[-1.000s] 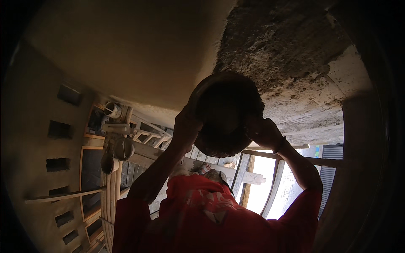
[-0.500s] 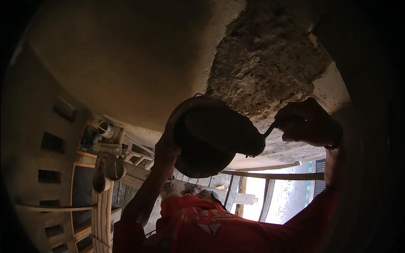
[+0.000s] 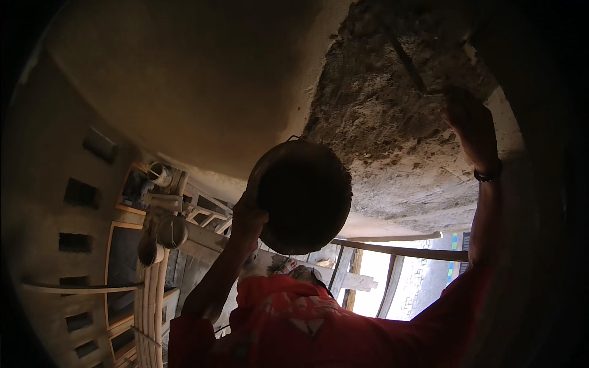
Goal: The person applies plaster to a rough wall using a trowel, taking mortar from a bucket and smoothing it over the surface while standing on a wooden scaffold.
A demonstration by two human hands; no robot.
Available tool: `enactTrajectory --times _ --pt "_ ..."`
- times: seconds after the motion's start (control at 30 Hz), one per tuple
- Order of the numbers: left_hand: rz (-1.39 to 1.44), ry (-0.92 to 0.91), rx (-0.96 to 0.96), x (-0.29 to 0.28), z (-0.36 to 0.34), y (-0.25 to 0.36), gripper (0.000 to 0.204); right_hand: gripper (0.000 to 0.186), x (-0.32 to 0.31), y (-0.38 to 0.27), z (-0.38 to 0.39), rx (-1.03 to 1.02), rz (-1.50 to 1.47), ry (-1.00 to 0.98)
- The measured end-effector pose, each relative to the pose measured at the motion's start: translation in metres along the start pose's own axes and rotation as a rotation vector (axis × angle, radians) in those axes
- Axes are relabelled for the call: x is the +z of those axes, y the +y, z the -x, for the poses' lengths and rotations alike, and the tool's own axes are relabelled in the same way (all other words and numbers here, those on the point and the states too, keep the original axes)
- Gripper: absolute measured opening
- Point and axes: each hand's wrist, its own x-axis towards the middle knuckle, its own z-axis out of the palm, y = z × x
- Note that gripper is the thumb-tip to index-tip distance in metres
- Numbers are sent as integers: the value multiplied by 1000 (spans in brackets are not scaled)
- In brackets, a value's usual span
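Bucket (image 3: pixel 267 165) clamped by its rim in the left hand (image 3: pixel 248 222), trowel (image 3: pixel 408 64) raised in the right hand (image 3: pixel 467 119)
Hands well apart; bucket dark inside, held just beyond the red shirt (image 3: pixel 307 334); trowel blade edge-on, seemingly against the rough mortar patch (image 3: pixel 377 116), though too dark to be sure of contact; smooth plaster (image 3: pixel 190 80) left of the patch, bracelet (image 3: pixel 488 174) on the right wrist, pails (image 3: pixel 172 232) beside wooden poles (image 3: pixel 153 300) at far left
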Motion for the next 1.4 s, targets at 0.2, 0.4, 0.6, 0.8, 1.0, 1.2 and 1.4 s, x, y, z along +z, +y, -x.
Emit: enactTrajectory --times 0.2,0.4,0.6,0.8,1.0,1.2,1.4 --pt "-8 -82 85 25 -4 1 67 30 57 18 86 -278 73 -557" --pt "-317 -101 260 51 -19 -3 65 17 118 15 130 -189 750 -501" --pt "-349 -125 205 69 -22 -6 63 12 169 38 138 -166 709 -628" --pt "-589 -144 305 85 -6 7 64 16 188 64 169 -46 179 -673" --pt "-676 -97 306 87 -1 13 59 19 202 62 189 54 -129 -625" --pt "-182 -135 169 73 -14 11 56 21 162 48 169 92 -130 -489" --pt "55 -133 91 64 -16 11 49 27 92 27 131 -444 242 -476"
